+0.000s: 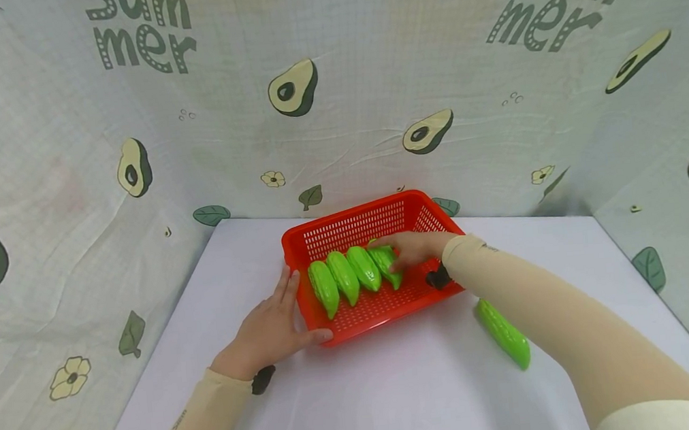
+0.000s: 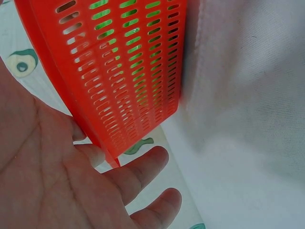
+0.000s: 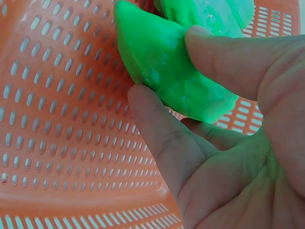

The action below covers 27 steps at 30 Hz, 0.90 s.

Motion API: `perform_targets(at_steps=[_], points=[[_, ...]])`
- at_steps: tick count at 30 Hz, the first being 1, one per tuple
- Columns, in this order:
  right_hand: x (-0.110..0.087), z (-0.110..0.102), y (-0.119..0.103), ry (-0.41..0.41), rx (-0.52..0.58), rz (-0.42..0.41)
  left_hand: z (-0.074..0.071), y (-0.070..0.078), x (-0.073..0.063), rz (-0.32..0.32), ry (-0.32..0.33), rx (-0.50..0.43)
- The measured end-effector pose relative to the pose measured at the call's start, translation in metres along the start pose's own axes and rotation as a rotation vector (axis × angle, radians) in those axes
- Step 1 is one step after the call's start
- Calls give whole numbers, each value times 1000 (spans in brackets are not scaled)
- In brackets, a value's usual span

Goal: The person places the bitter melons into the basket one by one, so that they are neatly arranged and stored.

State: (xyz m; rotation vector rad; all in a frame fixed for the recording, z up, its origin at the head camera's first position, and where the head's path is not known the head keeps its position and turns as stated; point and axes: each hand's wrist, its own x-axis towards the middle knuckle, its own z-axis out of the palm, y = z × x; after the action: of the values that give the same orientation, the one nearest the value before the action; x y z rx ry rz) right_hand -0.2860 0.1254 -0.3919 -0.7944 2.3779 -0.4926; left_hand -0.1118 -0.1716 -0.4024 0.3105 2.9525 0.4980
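A red slotted plastic basket [image 1: 363, 329] sits on the white table, with a row of green ridged bitter melons [image 1: 343, 278] inside. My right hand [image 1: 416, 247] reaches over the basket's right side and pinches the rightmost bitter melon [image 3: 159, 57] of the row between thumb and fingers. In the right wrist view, the thumb [image 3: 224, 59] lies on its upper side and a fingertip [image 3: 142, 95] meets its lower edge. My left hand [image 1: 269, 332] rests against the basket's left end, fingers extended along the rim and thumb at the front corner.
Another bitter melon [image 1: 504, 335] lies on the table in front of the basket's right end, beside the right forearm. Cloth walls printed with avocados [image 1: 294, 88] close off the back and both sides of the table.
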Motion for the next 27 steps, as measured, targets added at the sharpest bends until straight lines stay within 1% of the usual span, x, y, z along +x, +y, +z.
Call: perform_targets(at_steps=[7, 16, 27], points=[[-1, 0, -3, -25, -10, 5, 0, 0, 0, -3, 1, -1], [2, -1, 1, -21, -14, 18, 0, 0, 0, 1, 4, -8], [-4, -5, 1, -29, -14, 18, 0, 0, 0, 12, 1, -5]])
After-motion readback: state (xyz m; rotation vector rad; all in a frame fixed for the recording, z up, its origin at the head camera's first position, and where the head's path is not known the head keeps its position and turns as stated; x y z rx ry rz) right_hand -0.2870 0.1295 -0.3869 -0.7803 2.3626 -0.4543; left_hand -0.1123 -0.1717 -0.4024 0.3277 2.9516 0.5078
